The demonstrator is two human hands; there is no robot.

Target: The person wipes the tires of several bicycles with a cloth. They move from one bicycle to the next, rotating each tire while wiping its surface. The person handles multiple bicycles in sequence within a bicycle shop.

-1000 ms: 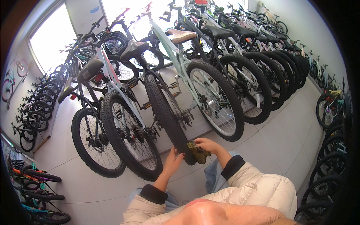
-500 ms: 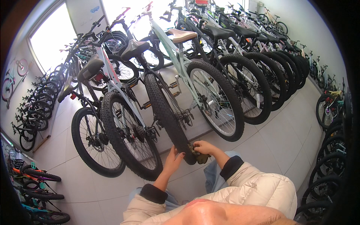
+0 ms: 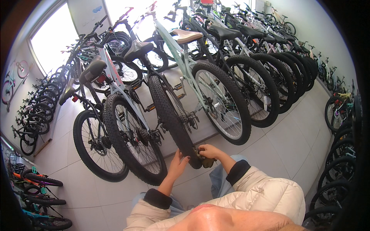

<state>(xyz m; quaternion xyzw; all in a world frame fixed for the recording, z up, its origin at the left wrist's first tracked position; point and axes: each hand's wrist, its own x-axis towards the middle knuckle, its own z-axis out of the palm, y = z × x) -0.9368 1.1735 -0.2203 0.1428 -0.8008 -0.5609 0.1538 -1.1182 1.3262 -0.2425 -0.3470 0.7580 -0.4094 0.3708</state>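
A bicycle's knobby black rear tyre (image 3: 163, 106) stands upright right in front of me, its near end between my two hands. My left hand (image 3: 178, 164) rests against the left side of that tyre, fingers stretched out and thumb apart. On the right side, my right hand (image 3: 210, 151) is closed on an olive-brown cloth (image 3: 208, 163), which bunches against the wheel and hangs below my fingers. Part of the cloth is hidden by the tyre and the hand. This bicycle has a dark frame and a grey-black saddle (image 3: 138, 51).
Close on the left stands a white-framed bicycle (image 3: 115, 75); close on the right, a pale green one (image 3: 181, 57) with a tan saddle (image 3: 186, 36). More bicycles line up to the right, along the left wall and at the right edge. The floor (image 3: 283, 154) is pale tile.
The cloth below my right hand has shifted slightly. My left hand and the bicycles look the same.
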